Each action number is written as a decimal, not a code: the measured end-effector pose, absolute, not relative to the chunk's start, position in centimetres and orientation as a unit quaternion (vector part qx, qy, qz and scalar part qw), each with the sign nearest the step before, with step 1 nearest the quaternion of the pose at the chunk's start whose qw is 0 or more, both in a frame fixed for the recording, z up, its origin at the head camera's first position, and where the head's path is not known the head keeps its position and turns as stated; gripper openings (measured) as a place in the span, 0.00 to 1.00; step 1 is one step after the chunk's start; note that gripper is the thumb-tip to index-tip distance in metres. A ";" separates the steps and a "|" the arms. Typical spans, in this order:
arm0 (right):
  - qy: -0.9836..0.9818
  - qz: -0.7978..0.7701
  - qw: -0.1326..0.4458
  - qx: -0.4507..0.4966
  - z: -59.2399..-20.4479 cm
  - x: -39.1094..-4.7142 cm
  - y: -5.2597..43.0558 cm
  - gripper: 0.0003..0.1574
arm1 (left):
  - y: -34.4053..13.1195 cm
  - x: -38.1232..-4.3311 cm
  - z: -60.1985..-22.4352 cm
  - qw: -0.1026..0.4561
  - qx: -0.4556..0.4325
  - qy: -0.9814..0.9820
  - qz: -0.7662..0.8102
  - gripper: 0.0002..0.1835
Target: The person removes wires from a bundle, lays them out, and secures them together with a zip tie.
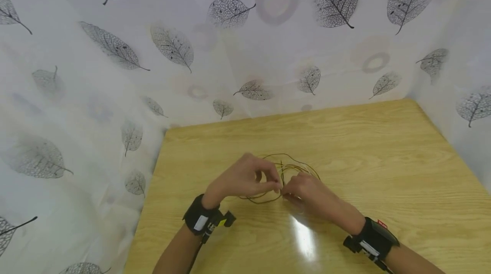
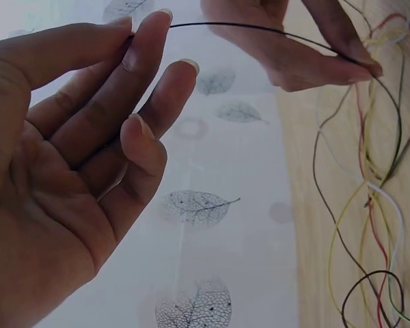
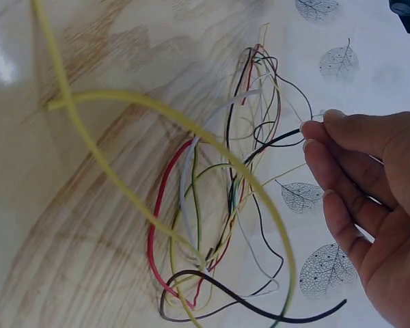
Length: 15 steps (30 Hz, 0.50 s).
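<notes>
My left hand (image 1: 245,178) pinches a thin black wire (image 2: 232,25) between thumb and fingertips, its other fingers loosely bent. A short way along the same wire, my right hand (image 1: 312,193) pinches it with thumb and forefinger. Between the two hands the wire bows slightly in the left wrist view. Below them lies a loose tangle of thin wires on the table, among them a yellow wire (image 3: 222,150), a red wire (image 3: 152,225) and a white wire (image 2: 400,225). In the head view the hands partly cover this tangle.
The wooden table (image 1: 364,146) reaches back to a pale cloth (image 1: 238,56) with a leaf print, which hangs on the left, back and right. Black straps with small cameras sit on the left wrist (image 1: 199,214) and the right wrist (image 1: 377,237).
</notes>
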State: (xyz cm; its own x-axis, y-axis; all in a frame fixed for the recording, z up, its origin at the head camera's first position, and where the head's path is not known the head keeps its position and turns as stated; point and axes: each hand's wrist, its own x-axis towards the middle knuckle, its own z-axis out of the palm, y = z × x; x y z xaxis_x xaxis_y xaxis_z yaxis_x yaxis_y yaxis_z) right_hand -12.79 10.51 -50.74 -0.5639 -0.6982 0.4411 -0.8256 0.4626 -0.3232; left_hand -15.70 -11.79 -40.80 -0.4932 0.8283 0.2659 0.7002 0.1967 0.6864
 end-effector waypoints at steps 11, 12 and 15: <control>-0.876 0.261 0.085 0.397 -48.1 -16.3 13.2 0.10 | -11.7 -17.0 -42.8 0.061 0.463 0.806 0.363 0.03; -0.883 0.266 0.088 0.376 -47.6 -17.1 13.6 0.09 | -11.7 -17.1 -42.8 0.061 0.459 0.808 0.364 0.03; -0.904 0.274 0.078 0.318 -46.5 -19.3 14.5 0.07 | -11.7 -17.4 -43.0 0.059 0.448 0.815 0.363 0.03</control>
State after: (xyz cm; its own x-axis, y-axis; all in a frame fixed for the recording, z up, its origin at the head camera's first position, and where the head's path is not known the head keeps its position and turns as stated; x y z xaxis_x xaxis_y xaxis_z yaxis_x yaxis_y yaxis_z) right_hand -19.30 14.49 -46.55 -0.7861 -0.5316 0.3153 -0.6173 0.6485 -0.4455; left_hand -17.42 -11.70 -42.98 -0.5912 0.7732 0.2293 0.6871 0.3340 0.6452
